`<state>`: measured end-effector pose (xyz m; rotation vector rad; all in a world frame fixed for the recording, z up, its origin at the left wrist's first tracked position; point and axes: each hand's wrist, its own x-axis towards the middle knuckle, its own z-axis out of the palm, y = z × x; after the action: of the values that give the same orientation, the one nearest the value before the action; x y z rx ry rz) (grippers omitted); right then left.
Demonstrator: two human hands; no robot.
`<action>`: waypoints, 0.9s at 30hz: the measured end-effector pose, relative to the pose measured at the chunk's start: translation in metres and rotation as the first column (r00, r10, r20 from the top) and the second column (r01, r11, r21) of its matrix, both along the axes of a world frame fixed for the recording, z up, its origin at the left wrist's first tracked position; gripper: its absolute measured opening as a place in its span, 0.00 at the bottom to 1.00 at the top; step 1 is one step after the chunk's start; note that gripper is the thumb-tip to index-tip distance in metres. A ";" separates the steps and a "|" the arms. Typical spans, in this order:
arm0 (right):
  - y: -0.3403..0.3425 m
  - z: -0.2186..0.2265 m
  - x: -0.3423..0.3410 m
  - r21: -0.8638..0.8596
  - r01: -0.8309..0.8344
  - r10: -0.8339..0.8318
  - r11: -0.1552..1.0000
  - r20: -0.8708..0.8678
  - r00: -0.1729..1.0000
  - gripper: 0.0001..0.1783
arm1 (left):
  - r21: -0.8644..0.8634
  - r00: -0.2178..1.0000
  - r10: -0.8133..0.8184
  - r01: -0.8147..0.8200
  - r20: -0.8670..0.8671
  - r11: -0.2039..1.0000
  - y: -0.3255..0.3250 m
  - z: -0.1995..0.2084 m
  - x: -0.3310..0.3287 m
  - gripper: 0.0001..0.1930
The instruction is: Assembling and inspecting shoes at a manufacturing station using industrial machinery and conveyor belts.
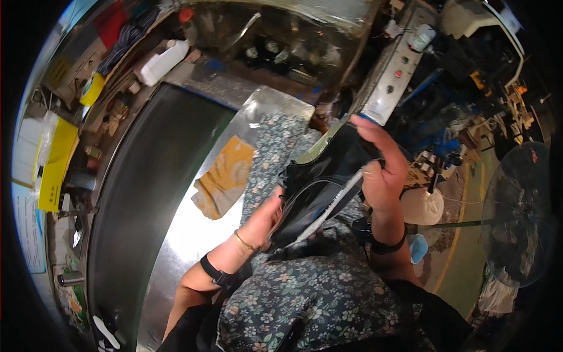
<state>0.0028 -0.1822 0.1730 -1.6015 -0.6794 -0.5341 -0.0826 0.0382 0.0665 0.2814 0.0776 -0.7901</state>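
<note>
Fingers [380,136] on the right hand [385,186] are pinching the black piece [314,190] mid-frame, left hand [261,222] is on its left edge but can't tell if it's gripping, mustard cloth [226,176] on the surface [176,234] left of center.

- Along the edge of the black piece [305,182] runs a white strip [332,207] with a short line of dark print, too small for me to make out from here.
- Over on the left, the big yellow sign [58,164] carries a row of dark characters running up its side.
- Just below it, the pale poster [30,234] has lines of fine print, blurred together.
- Higher up on that side, a small yellow label [60,70] shows darker markings, also blurred.
- None of the wording is clear enough to read with certainty.
</note>
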 end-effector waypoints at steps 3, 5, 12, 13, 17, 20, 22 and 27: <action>-0.028 -0.029 -0.003 -0.296 0.097 -0.139 0.950 -0.122 0.983 0.26 | 0.535 0.786 0.161 -0.540 0.597 0.650 -0.044 0.024 0.060 0.21; -0.026 -0.043 -0.009 -0.414 0.039 -0.110 0.910 -0.150 0.983 0.28 | 0.460 0.780 0.084 -0.449 0.621 0.766 -0.060 0.027 0.081 0.19; -0.036 -0.028 0.005 -0.542 -0.228 -0.014 0.809 -0.406 0.914 0.14 | 0.551 0.730 0.051 -0.558 0.682 0.621 -0.089 0.004 0.072 0.17; -0.033 -0.047 0.007 -0.446 -0.254 0.000 0.858 -0.496 0.868 0.17 | 0.573 0.726 0.064 -0.590 0.685 0.569 -0.086 -0.013 0.073 0.18; 0.012 -0.138 -0.034 0.127 0.031 0.049 0.991 -0.580 0.813 0.24 | 0.603 0.564 -0.214 -0.731 0.797 0.320 -0.049 -0.051 0.073 0.20; 0.017 -0.165 -0.092 -0.142 0.091 -0.164 0.986 -0.683 0.712 0.17 | 0.724 0.630 -0.440 -0.686 0.640 0.071 -0.035 -0.040 0.078 0.20; 0.000 -0.157 -0.056 -0.117 0.031 -0.104 0.993 -0.703 0.703 0.09 | 0.726 0.668 -0.285 -0.632 0.688 0.272 -0.033 -0.056 0.100 0.19; -0.026 -0.163 -0.018 0.549 0.038 0.517 0.835 -0.806 0.288 0.21 | 0.734 0.885 -0.066 -0.338 0.461 0.589 -0.034 -0.025 0.097 0.21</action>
<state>-0.0148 -0.2086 0.0098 -0.9952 0.1581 0.5228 0.0139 0.0039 0.0413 1.3234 0.0173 -0.4580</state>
